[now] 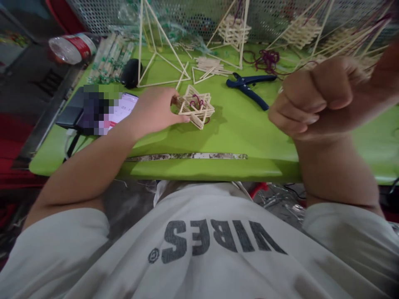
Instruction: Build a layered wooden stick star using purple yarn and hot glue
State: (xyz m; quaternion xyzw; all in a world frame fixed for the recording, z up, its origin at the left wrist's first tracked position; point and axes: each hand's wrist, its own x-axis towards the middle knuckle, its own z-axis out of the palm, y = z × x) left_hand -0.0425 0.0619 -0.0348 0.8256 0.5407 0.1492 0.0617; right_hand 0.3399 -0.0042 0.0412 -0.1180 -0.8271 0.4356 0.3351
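My left hand (158, 109) grips the left side of a small star-shaped lattice of thin wooden sticks (197, 108), thumb in front and fingers behind. The lattice touches or sits just above the green table. Purple yarn (196, 101) is looped through its middle. Raised over the table's right side, my right hand (314, 97) is close to the camera with its fingers curled in. Whatever is inside those fingers, if anything, is hidden. Blue-handled cutting pliers (251, 85) lie between the lattice and my right hand.
A large stick pyramid frame (156, 54) stands behind my left hand. Loose sticks (210, 65) and a purple yarn tangle (266, 60) lie behind the pliers. More stacked stick lattices (235, 31) are at the back. A phone (123, 108), black mouse (131, 74) and bottle (71, 47) are at left.
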